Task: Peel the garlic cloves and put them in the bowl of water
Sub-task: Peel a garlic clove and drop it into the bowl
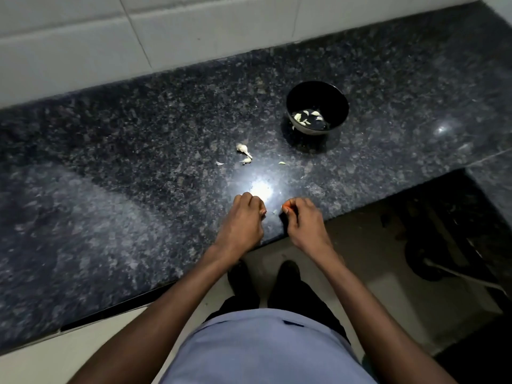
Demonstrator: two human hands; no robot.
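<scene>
Both hands hover over the front edge of the dark granite counter (pixel 138 167). My left hand (pixel 246 217) and my right hand (pixel 302 218) have their fingers curled, fingertips facing each other a small gap apart. A small pale garlic piece (pixel 275 211) shows between the fingertips; whether either hand holds it or pinches anything else is unclear. Two unpeeled garlic cloves (pixel 243 148) (pixel 246 161) lie on the counter beyond my hands. Further back right stands a black bowl (pixel 317 90) with water and several peeled cloves (pixel 306 117) in it.
Bits of garlic skin (pixel 219 163) (pixel 281 162) lie near the unpeeled cloves. A white tiled wall (pixel 138 37) runs behind the counter. The counter is cut away at the right, where a dark floor area (pixel 443 231) lies below. A bright light reflection sits just beyond my hands.
</scene>
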